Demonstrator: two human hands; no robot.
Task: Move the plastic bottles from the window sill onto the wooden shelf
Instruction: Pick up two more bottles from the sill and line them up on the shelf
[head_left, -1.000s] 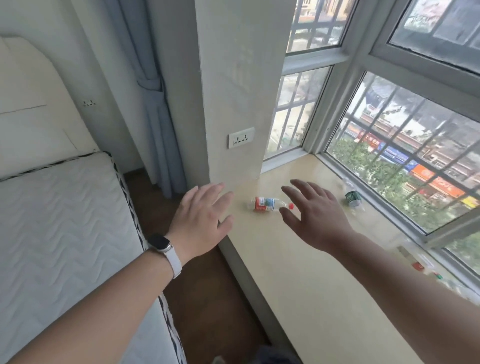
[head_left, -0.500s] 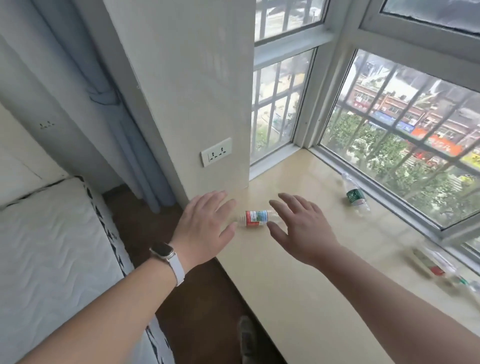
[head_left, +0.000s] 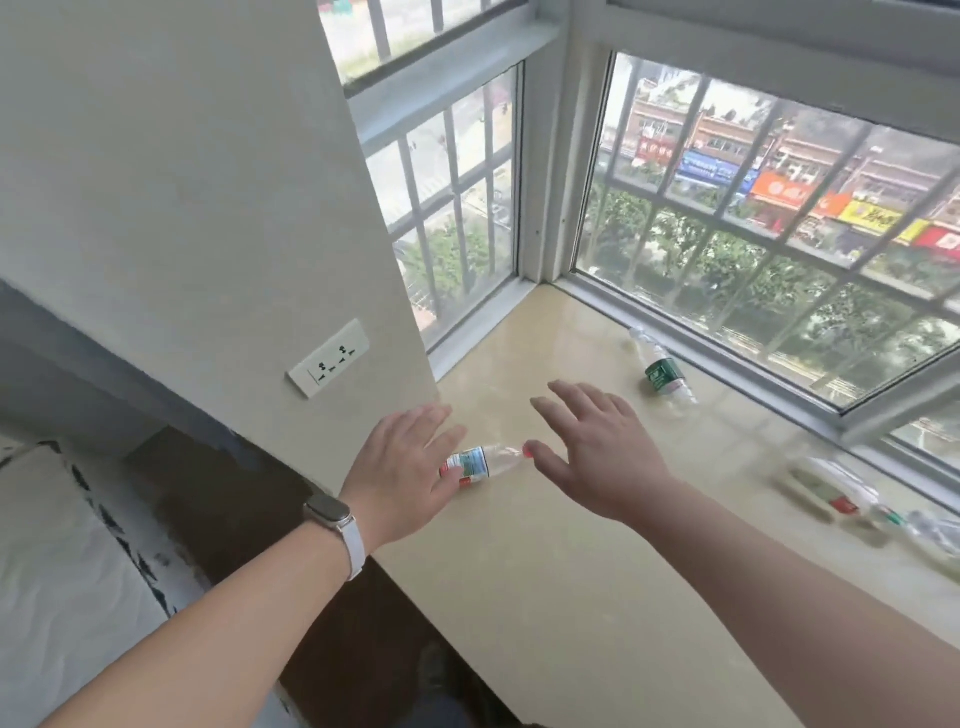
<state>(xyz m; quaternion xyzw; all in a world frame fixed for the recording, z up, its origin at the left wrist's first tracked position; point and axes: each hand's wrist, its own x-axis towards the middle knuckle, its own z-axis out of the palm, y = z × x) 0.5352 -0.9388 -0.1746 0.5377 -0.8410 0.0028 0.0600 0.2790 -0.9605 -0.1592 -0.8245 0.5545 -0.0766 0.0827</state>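
Observation:
A small clear plastic bottle with a red cap and a red-and-blue label (head_left: 480, 461) lies on its side on the beige window sill (head_left: 545, 561), near the sill's left end. My left hand (head_left: 405, 475) hovers over its base, fingers spread, covering part of the label. My right hand (head_left: 597, 452) is open just right of the cap, thumb tip close to it. A second clear bottle with a green label (head_left: 661, 373) lies further back by the window frame. More clear bottles (head_left: 852, 501) lie at the right along the glass. No wooden shelf is in view.
A plastered wall pillar with a white double socket (head_left: 329, 358) stands left of the sill. A white quilted mattress (head_left: 57, 561) lies at the lower left, with dark wooden floor (head_left: 218, 499) between it and the sill. Barred windows (head_left: 769, 234) close off the back and right.
The view has tilted down and closer to the sill. Both hands have moved in on the red-capped bottle; the left hand now overlaps its base.

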